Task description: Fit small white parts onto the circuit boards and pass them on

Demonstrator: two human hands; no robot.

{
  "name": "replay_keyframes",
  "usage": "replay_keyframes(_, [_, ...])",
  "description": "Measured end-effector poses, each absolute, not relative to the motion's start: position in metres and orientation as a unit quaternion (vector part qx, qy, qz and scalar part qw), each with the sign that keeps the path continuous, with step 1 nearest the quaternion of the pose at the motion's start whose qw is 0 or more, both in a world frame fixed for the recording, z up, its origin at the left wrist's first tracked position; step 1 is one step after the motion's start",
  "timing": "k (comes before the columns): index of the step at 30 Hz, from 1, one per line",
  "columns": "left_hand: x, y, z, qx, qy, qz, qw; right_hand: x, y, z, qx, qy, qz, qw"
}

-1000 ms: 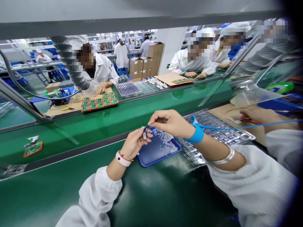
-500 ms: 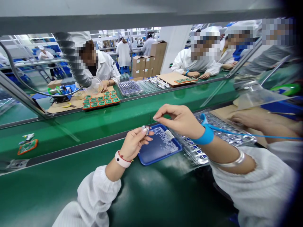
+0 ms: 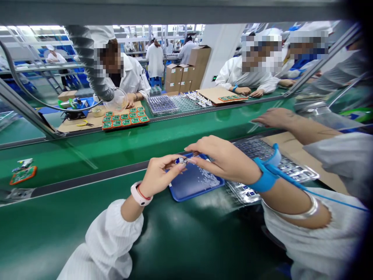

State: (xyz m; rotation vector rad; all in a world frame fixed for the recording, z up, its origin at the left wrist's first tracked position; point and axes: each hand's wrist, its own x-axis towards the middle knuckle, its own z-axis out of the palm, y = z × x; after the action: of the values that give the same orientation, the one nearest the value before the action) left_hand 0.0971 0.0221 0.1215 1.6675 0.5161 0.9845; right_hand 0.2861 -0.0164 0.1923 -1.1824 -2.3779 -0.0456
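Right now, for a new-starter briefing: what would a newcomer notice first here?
The left hand and right hand meet at a tiny silver part above a blue tray, centre front. Next comes the right hand's blue wrist strap. Upper left, green circuit boards sit in an orange tray.

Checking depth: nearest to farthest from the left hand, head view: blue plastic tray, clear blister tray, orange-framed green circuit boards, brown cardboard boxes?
1. Blue plastic tray, under left hand.
2. Clear blister tray, right.
3. Orange-framed green circuit boards, beyond belt.
4. Brown cardboard boxes, far back.
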Motion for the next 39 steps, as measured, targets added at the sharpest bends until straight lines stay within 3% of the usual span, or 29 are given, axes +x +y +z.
replay_keyframes(5, [0.085,0.021,0.134,0.786,0.215,0.443,0.375,0.282,-0.023,0.197,-0.43,-0.873,-0.015,0.23])
replay_keyframes(11, [0.08,0.022,0.139,0.831,0.195,0.439,0.282,0.275,-0.031,0.202,-0.44,-0.868,-0.017,0.231])
replay_keyframes(20, [0.075,0.023,0.145,0.809,0.193,0.419,0.364,0.277,-0.032,0.208,-0.439,-0.863,0.034,0.246])
replay_keyframes(29, [0.074,0.023,0.139,0.708,0.172,0.356,0.586,0.277,-0.038,0.214,-0.432,-0.854,0.054,0.283])
replay_keyframes(34, [0.075,0.026,0.141,0.723,0.215,0.413,0.51,0.279,-0.034,0.21,-0.441,-0.863,0.021,0.245])
replay_keyframes(39, [0.065,0.019,0.149,0.732,0.208,0.451,0.467,0.296,-0.01,0.194,-0.477,-0.873,-0.014,0.106])
